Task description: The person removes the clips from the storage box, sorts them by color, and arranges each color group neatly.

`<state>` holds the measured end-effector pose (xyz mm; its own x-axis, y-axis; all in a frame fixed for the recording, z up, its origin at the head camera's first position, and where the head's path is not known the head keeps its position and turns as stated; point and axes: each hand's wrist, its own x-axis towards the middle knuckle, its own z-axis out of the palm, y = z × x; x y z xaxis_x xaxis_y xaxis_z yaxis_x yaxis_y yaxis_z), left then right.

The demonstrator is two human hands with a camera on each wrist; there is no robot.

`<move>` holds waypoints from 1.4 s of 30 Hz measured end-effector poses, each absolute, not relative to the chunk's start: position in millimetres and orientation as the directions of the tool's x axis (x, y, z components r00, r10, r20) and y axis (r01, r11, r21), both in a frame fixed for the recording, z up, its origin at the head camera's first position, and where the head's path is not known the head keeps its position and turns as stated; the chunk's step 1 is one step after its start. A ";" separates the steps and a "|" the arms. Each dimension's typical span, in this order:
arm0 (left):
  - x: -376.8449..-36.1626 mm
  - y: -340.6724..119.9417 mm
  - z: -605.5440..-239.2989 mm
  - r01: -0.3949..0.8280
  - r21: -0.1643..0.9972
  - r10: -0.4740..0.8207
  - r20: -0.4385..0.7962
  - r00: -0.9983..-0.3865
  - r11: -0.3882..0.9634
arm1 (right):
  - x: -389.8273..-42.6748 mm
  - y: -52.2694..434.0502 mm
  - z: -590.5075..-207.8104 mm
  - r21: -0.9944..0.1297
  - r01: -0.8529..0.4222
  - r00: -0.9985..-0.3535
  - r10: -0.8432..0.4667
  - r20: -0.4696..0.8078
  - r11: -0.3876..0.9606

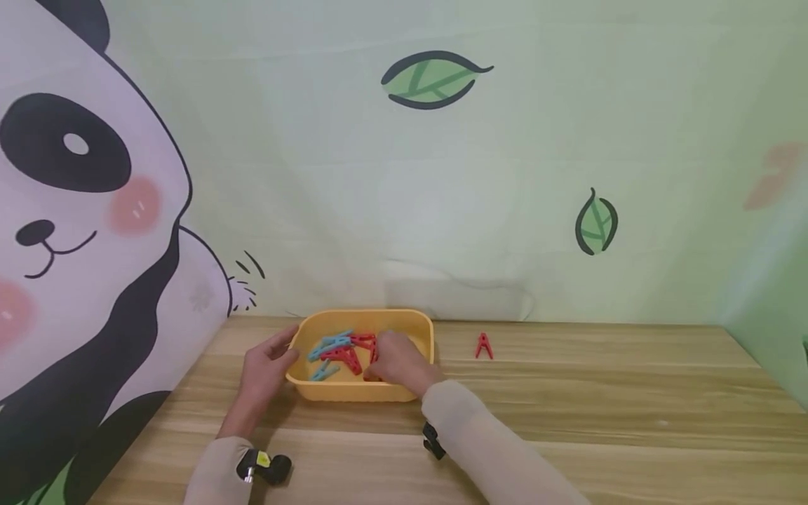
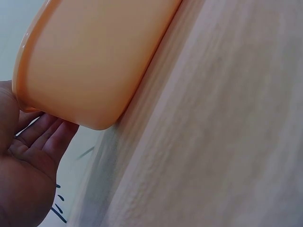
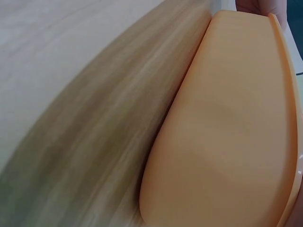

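Left hand [image 1: 268, 365] loosely cupping the yellow tub [image 1: 353, 390], right hand [image 1: 396, 361] inside among clothespins [image 1: 337, 351], grasp hidden.

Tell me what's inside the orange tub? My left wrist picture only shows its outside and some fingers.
Observer: Red and blue clothespins lie inside the tub.
Operator: Where is the other hand?
Observer: The right hand reaches into the tub, on the pins; whether it grips one is hidden.
Operator: Are any pins outside?
Observer: Yes, one red clothespin lies on the table, to the tub's right.
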<state>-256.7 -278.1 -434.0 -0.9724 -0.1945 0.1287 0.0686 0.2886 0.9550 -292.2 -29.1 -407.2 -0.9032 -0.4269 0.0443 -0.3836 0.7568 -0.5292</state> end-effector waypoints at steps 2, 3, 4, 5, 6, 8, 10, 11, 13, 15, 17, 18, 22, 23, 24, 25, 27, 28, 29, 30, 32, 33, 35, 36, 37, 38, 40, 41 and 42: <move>-255.8 -279.0 -433.7 0.063 0.952 -0.195 0.126 -0.973 0.298 | -292.6 -30.1 -406.6 -0.527 -0.386 -0.901 -0.431 0.041 0.757; -255.5 -279.5 -433.3 0.062 0.951 -0.197 0.126 -0.972 0.304 | -292.6 -30.4 -406.5 -0.527 -0.386 -0.901 -0.432 0.039 0.757; -255.1 -279.8 -433.0 0.060 0.950 -0.195 0.124 -0.973 0.308 | -292.5 -30.6 -406.2 -0.529 -0.382 -0.902 -0.431 0.035 0.757; -254.7 -280.1 -432.9 0.057 0.948 -0.196 0.123 -0.973 0.313 | -292.5 -30.7 -405.7 -0.527 -0.381 -0.902 -0.430 0.032 0.760; -254.4 -280.4 -432.7 0.054 0.946 -0.196 0.123 -0.973 0.321 | -292.5 -30.8 -405.3 -0.525 -0.377 -0.903 -0.430 0.023 0.763; -253.5 -280.5 -432.2 0.054 0.945 -0.196 0.123 -0.973 0.324 | -292.2 -30.5 -404.2 -0.522 -0.374 -0.903 -0.430 0.015 0.767; -253.0 -280.5 -432.0 0.055 0.945 -0.197 0.124 -0.973 0.321 | -291.9 -29.8 -403.2 -0.516 -0.373 -0.903 -0.429 0.012 0.771; -252.7 -280.4 -431.9 0.055 0.945 -0.198 0.124 -0.972 0.321 | -291.8 -29.5 -402.7 -0.509 -0.376 -0.903 -0.430 0.014 0.774; -252.3 -280.3 -431.4 0.056 0.947 -0.198 0.124 -0.972 0.315 | -291.6 -29.0 -402.0 -0.503 -0.382 -0.902 -0.431 0.020 0.776; -252.3 -280.5 -431.1 0.054 0.948 -0.196 0.120 -0.973 0.314 | -291.4 -28.9 -401.4 -0.499 -0.384 -0.903 -0.430 0.026 0.777; -252.1 -280.7 -430.6 0.053 0.949 -0.194 0.119 -0.974 0.312 | -291.5 -29.1 -401.3 -0.502 -0.381 -0.904 -0.428 0.024 0.776; -252.2 -281.0 -430.7 0.053 0.948 -0.193 0.118 -0.974 0.313 | -291.5 -29.3 -401.4 -0.505 -0.379 -0.904 -0.427 0.022 0.775; -252.8 -281.7 -431.0 0.052 0.948 -0.191 0.117 -0.975 0.315 | -291.1 -29.6 -401.7 -0.530 -0.358 -0.907 -0.420 0.004 0.769; -253.2 -281.6 -431.2 0.052 0.948 -0.190 0.117 -0.975 0.314 | -290.6 -29.2 -401.2 -0.528 -0.359 -0.908 -0.420 0.004 0.770; -253.9 -281.5 -431.5 0.054 0.948 -0.189 0.117 -0.975 0.313 | -290.2 -28.8 -400.7 -0.524 -0.360 -0.908 -0.420 0.005 0.772; -254.5 -281.2 -431.7 0.056 0.949 -0.188 0.118 -0.975 0.309 | -290.1 -28.2 -400.4 -0.519 -0.362 -0.908 -0.420 0.006 0.774; -255.8 -280.3 -432.0 0.057 0.949 -0.185 0.118 -0.976 0.309 | -289.6 -26.6 -399.6 -0.508 -0.361 -0.909 -0.417 0.003 0.782; -256.5 -279.7 -431.9 0.057 0.949 -0.183 0.119 -0.976 0.310 | -289.6 -25.7 -399.3 -0.503 -0.359 -0.910 -0.415 0.001 0.786; -257.0 -279.0 -431.9 0.056 0.948 -0.182 0.118 -0.976 0.314 | -289.7 -24.7 -399.2 -0.500 -0.357 -0.911 -0.413 -0.002 0.789; -257.4 -278.2 -431.8 0.055 0.947 -0.181 0.118 -0.976 0.317 | -290.1 -23.7 -399.4 -0.505 -0.351 -0.912 -0.411 -0.008 0.789; -257.9 -276.8 -431.7 0.053 0.945 -0.180 0.116 -0.977 0.322 | -290.2 -22.0 -399.2 -0.509 -0.348 -0.912 -0.410 -0.011 0.787; -258.1 -276.4 -431.7 0.054 0.945 -0.179 0.117 -0.977 0.322 | -290.2 -21.1 -398.9 -0.517 -0.347 -0.911 -0.411 -0.010 0.782; -258.0 -275.7 -431.9 0.058 0.946 -0.179 0.121 -0.976 0.319 | -289.5 -19.6 -397.2 -0.537 -0.344 -0.911 -0.412 -0.008 0.770; -257.8 -275.4 -431.8 0.059 0.946 -0.181 0.122 -0.976 0.318 | -288.7 -18.7 -395.5 -0.552 -0.342 -0.911 -0.413 -0.004 0.760; -257.7 -275.6 -432.0 0.062 0.947 -0.182 0.124 -0.975 0.317 | -287.8 -17.9 -393.6 -0.567 -0.340 -0.911 -0.413 0.000 0.750; -257.5 -275.8 -432.1 0.064 0.946 -0.182 0.127 -0.975 0.317 | -286.5 -17.0 -391.0 -0.592 -0.328 -0.913 -0.409 -0.003 0.736; -256.8 -276.9 -432.1 0.067 0.946 -0.185 0.131 -0.974 0.316 | -284.2 -15.0 -386.0 -0.631 -0.316 -0.915 -0.403 0.006 0.709; -256.3 -277.7 -432.1 0.069 0.947 -0.187 0.133 -0.973 0.315 | -283.2 -13.8 -383.6 -0.637 -0.324 -0.915 -0.403 0.022 0.700; -255.6 -278.5 -432.2 0.067 0.946 -0.190 0.132 -0.973 0.317 | -282.3 -12.6 -381.3 -0.638 -0.337 -0.913 -0.405 0.042 0.693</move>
<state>-255.6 -278.5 -432.2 -0.9729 -0.1896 0.1322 0.0668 0.3170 0.9461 -282.3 -12.6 -381.3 -0.9133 -0.4051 0.0421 -0.3367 0.6927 -0.6378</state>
